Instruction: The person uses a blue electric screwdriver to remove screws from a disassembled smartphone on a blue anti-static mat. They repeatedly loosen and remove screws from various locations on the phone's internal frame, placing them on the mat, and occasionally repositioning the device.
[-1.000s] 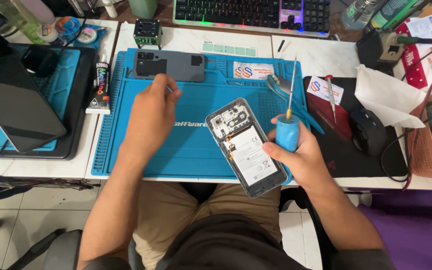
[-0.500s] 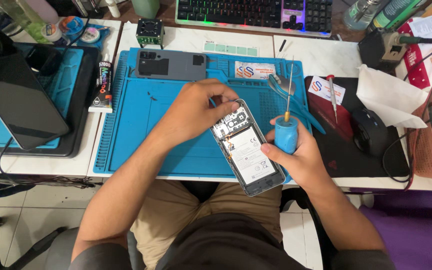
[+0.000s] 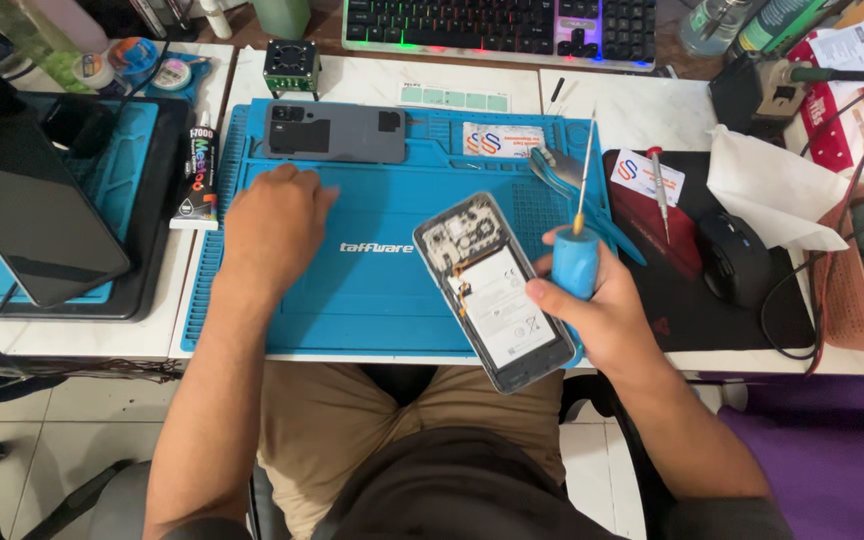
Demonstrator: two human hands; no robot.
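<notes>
From the head view, your right hand [image 3: 592, 310] is clamped on a blue-handled screwdriver [image 3: 577, 255], shaft pointing up, and also props the opened phone [image 3: 497, 290], which lies tilted at the near edge of the blue repair mat [image 3: 372, 300]. Your left hand [image 3: 272, 225] rests loosely curled and holding nothing on the mat, just below the grey back cover [image 3: 337, 132]. The two hands are well apart.

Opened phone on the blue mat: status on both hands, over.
Right hand grips blue-handled screwdriver, steadying opened phone. Left hand flat on blue mat, near grey back cover. Nothing blocking the phone.
</notes>
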